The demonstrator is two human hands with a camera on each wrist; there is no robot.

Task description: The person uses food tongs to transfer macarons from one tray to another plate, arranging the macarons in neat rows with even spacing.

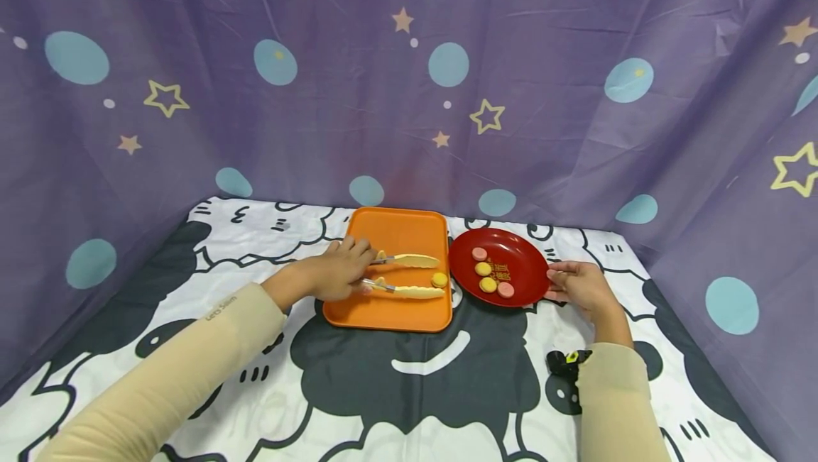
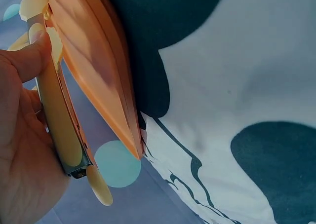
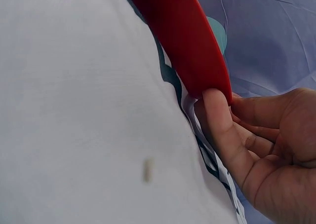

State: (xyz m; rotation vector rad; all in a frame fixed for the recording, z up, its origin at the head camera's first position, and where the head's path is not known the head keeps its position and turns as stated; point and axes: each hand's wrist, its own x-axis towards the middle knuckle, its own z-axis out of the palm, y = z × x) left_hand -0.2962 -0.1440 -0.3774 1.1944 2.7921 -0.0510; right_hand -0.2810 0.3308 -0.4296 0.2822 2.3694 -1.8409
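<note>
My left hand [image 1: 344, 270] grips a pair of tongs [image 2: 58, 105] with metal arms and cream tips, held over the orange tray [image 1: 383, 314]. The two cream tips [image 1: 418, 292] point right and stand apart, with a yellow macaron [image 1: 439, 279] on the tray close by them. At the right, my right hand [image 1: 583, 288] pinches the rim of a red plate [image 3: 182, 41] between thumb and fingers. On that plate lie two pink macarons and two yellow macarons [image 1: 483, 269] in a loose curve, near some gold lettering.
A patterned black-and-white cloth [image 1: 255, 405] covers the table. A purple curtain [image 1: 358, 79] with stars and dots hangs behind it. The tray and plate stand side by side, their edges close together. A black strap [image 1: 565, 363] shows at the right wrist.
</note>
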